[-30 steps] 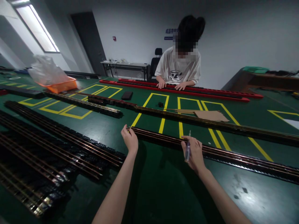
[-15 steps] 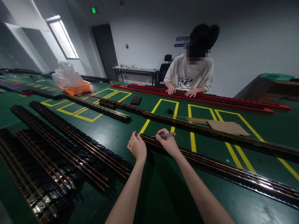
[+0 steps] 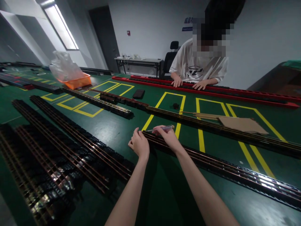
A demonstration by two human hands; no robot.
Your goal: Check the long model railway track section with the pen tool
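Note:
A long black rail strip with copper-coloured bars (image 3: 211, 160) runs from the middle of the green table (image 3: 110, 128) to the right edge. My left hand (image 3: 139, 144) is at its near-left end, fingers bent around the tip; the fingertips are partly hidden. My right hand (image 3: 167, 135) grips a slim screwdriver-like tool (image 3: 167, 127) with a clear handle, its shaft pointing left along the strip toward my left hand. Behind this strip lies another long dark strip (image 3: 188, 120).
Several dark strips (image 3: 77, 138) lie at the left. An orange basket (image 3: 78, 82) holds a plastic bag. Cardboard (image 3: 242, 124) lies at the right, a small dark box (image 3: 138, 94) mid-table. Across the table, a person (image 3: 199, 67) rests both hands by red rails (image 3: 162, 82).
The view has shifted, so the person across appears larger and further right. My right hand and its tool sit slightly closer to my left hand. Both hands stay at the strip's end.

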